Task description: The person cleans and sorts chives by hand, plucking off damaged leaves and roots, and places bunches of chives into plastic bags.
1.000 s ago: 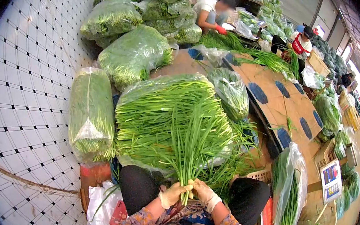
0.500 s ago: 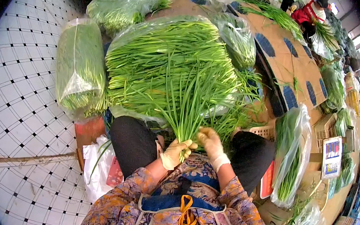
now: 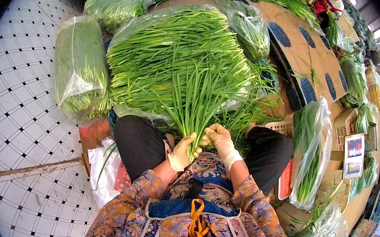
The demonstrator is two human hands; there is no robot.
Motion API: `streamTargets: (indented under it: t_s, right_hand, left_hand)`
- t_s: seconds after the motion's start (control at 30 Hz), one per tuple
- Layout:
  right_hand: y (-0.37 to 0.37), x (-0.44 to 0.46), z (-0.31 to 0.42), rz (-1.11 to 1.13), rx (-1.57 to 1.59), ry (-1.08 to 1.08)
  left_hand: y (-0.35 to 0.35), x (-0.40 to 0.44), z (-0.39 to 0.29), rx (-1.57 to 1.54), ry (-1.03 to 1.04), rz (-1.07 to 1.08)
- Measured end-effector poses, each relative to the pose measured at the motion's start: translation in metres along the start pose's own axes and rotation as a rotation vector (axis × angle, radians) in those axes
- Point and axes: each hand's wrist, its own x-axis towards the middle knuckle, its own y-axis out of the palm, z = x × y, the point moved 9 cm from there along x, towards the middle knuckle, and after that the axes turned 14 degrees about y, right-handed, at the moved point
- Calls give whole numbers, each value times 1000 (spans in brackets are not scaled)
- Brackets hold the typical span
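My gloved left hand (image 3: 183, 151) is closed around the lower stalks of a bunch of garlic chives (image 3: 195, 105), whose leaves fan out away from me. At the right side of that bunch, my gloved right hand (image 3: 219, 141) has its fingers curled in a pinch against the stalks. Its fingertips partly hide what they grip. Just beyond both hands lies a large heap of garlic chives (image 3: 160, 54) on an opened clear plastic bag, and the bunch's leaf tips overlap it.
Bagged chives (image 3: 81, 61) stand at the left, with another bag (image 3: 246, 29) behind the heap. At the right are a long bag of chives (image 3: 310, 155), a plastic crate (image 3: 345, 122) and a scale display (image 3: 353, 156). Another person (image 3: 328, 5) is at the far right.
My right hand has moved left and slightly up, from beside the bunch to contact with its stalks. My left hand keeps its hold. The view has shifted slightly.
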Motion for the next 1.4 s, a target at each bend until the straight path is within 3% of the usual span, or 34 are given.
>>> streamTargets:
  t_s: [0.27,0.3,0.33,0.47,0.63,0.77,0.9,0.93,0.97,1.1,1.17,1.2,1.4]
  right_hand:
    - [-1,3,-10,-29,1,78]
    - [2,7,-8,-37,-189,47]
    - [4,8,-11,-22,-136,33]
    - [6,1,-10,27,83,46]
    - [-7,-8,-13,-19,121,72]
    - [-2,-43,12,16,-117,-72]
    - [-68,-39,48,-139,443,-403]
    - [-78,-31,49,-200,339,-252]
    - [-76,-28,51,-202,342,-258]
    - [-16,1,31,-109,-154,4]
    - [-14,20,17,-143,-252,-17]
    - [-14,16,17,-165,-97,-49]
    - [-24,9,-1,-228,-303,8]
  left_hand:
    - [6,-4,0,31,4,-48]
    - [5,-5,-3,232,24,-54]
    - [3,-6,-6,433,45,-59]
    - [1,-4,-7,214,71,-44]
    - [-4,-2,-2,88,13,-50]
    - [-11,2,2,102,13,-42]
    - [-18,-1,4,154,11,-148]
    - [-8,-6,-2,229,3,-143]
    - [-8,-5,-2,234,3,-136]
    - [6,-7,0,402,6,-14]
    - [2,-7,-8,564,96,-48]
    - [2,-8,-12,601,124,-72]
    - [8,-13,-14,526,180,-72]
